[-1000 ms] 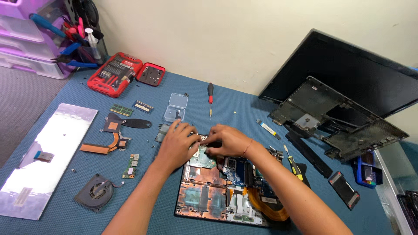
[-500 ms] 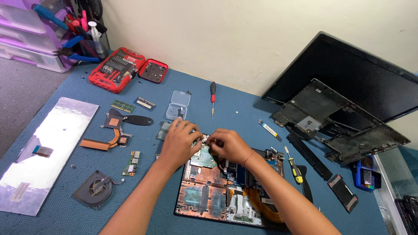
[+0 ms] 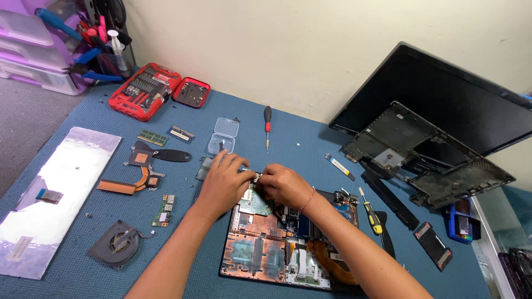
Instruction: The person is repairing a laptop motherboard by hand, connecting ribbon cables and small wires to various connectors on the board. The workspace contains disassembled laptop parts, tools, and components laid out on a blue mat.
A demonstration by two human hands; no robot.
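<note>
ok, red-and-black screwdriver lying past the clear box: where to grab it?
By the black-and-red handle of the screwdriver, from above. It lies flat on the blue mat, handle toward the wall, thin shaft toward the hands, with bare mat on both sides. Pinch across the handle's width.

hidden: circuit board (image 3: 256, 200) under hands | cut off: keyboard (image 3: 52, 194) left edge

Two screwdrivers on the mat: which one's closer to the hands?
The yellow-handled screwdriver, lying just beside the right forearm near the opened laptop chassis. The red-and-black screwdriver lies farther up the mat, toward the wall.
</note>
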